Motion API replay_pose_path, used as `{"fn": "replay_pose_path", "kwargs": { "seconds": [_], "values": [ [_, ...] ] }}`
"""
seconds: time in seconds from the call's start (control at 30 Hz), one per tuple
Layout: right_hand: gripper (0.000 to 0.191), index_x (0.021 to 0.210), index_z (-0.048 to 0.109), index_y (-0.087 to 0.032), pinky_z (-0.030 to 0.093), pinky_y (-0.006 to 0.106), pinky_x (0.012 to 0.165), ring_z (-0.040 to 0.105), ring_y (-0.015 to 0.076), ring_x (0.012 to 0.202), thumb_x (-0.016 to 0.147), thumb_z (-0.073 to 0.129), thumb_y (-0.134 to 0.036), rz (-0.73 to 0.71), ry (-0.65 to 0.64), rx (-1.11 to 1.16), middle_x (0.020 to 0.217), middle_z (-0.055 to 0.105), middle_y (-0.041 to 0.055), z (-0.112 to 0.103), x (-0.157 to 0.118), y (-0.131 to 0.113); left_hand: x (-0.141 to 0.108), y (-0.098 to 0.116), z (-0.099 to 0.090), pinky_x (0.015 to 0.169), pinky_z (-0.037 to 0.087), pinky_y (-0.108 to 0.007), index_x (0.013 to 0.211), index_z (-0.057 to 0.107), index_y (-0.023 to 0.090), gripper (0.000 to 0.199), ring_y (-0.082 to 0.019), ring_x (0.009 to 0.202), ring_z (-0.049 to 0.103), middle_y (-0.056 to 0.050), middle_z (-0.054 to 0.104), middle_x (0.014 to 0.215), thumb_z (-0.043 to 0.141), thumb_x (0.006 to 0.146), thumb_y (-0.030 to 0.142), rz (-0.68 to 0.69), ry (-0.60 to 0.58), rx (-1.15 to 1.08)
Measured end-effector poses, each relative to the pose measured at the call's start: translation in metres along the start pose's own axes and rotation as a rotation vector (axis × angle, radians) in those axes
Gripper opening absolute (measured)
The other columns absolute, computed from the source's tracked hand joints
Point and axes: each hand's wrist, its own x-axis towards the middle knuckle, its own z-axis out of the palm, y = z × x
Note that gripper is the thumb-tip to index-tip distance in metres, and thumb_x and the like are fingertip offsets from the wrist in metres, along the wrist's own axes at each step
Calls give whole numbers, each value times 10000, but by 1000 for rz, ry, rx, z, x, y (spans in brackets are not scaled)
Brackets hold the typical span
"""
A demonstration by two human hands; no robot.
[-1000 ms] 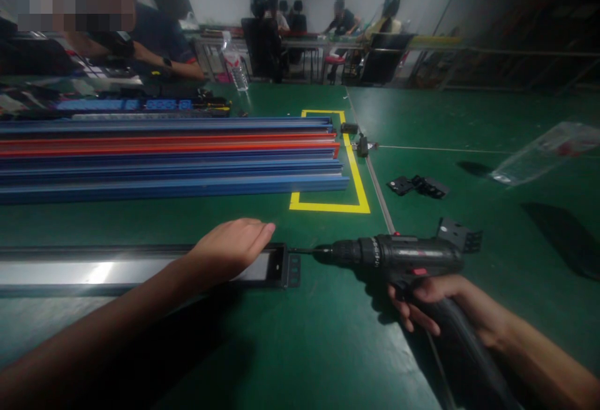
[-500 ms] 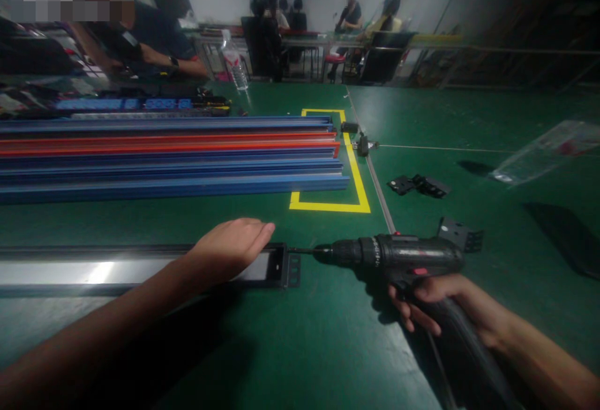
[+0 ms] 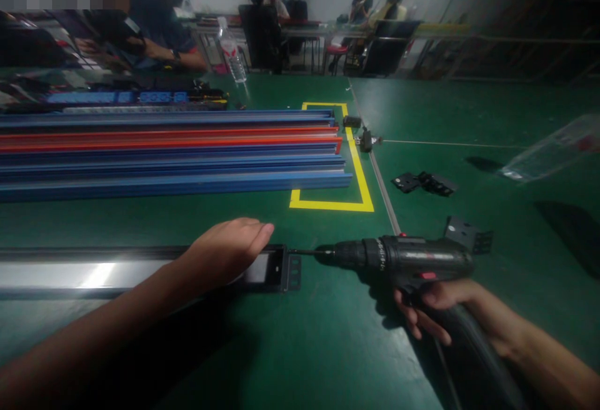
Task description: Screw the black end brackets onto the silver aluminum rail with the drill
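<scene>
My right hand (image 3: 450, 310) is wrapped round the handle of a black cordless drill (image 3: 417, 257), held level and pointing left. The tip of its long driver bit (image 3: 309, 252) meets the black end cap (image 3: 284, 266) of a long dark-framed channel with a shiny strip (image 3: 84, 272). A flat tab with square holes (image 3: 294, 272) sticks out from that cap. Over the channel near this end lies my left hand (image 3: 234, 244), closed on it, its fingertips hidden on the far side.
Long blue rails (image 3: 210, 185) and orange rails (image 3: 210, 138) lie behind, ending inside a yellow tape outline (image 3: 332, 205). Black brackets (image 3: 424, 183) lie to the right. A clear bottle (image 3: 232, 54) stands at the back, and another clear bottle (image 3: 548, 150) is at right. People sit beyond the table.
The drill and my right hand have shifted slightly right in the picture, with the bit tip still at the end cap. My left hand stays on the channel. The view has tilted slightly.
</scene>
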Motion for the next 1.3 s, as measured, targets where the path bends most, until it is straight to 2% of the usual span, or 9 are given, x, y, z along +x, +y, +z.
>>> {"fn": "replay_pose_path", "kwargs": {
  "seconds": [0.4,0.67,0.93,1.07,1.17,1.3],
  "values": [
    [362,1064,807,-77,595,292,743,643,93,524,768,679,-241,-9,-20,9,848,811,117,1,1,-1,1,1,-3,858,635,-435,1266,668,65,346,-300,1008,738,-190,763,1102,500,962,64,19,-5,71],
    [345,1021,819,-81,599,298,734,626,89,500,750,694,-254,12,20,-20,808,804,113,6,1,-5,0,0,0,802,644,-453,1243,658,21,336,-322,965,740,-225,758,1056,465,969,48,93,77,153],
    [344,1008,820,-72,594,294,724,622,94,495,744,680,-242,-7,41,-41,797,797,117,7,1,-5,2,-4,-3,757,635,-467,1231,629,-23,347,-330,924,742,-250,750,1014,394,981,20,152,141,144],
    [360,1027,813,-66,593,307,745,631,105,515,744,673,-240,-12,16,-44,812,795,118,4,2,-4,6,-4,-6,728,626,-449,1201,649,11,382,-310,892,741,-220,756,994,312,1037,82,119,78,70],
    [352,1023,811,-73,586,304,741,637,105,512,750,671,-245,-3,17,-37,810,794,116,2,3,-3,6,-4,-3,792,612,-455,1215,651,43,383,-298,938,730,-202,756,1023,312,1055,125,53,15,7],
    [342,1013,816,-89,581,297,732,634,95,499,744,680,-250,11,30,-16,817,799,110,1,3,-2,2,-5,6,863,586,-467,1261,631,59,407,-285,1003,710,-207,747,1089,283,1059,123,25,25,-21]
  ]
}}
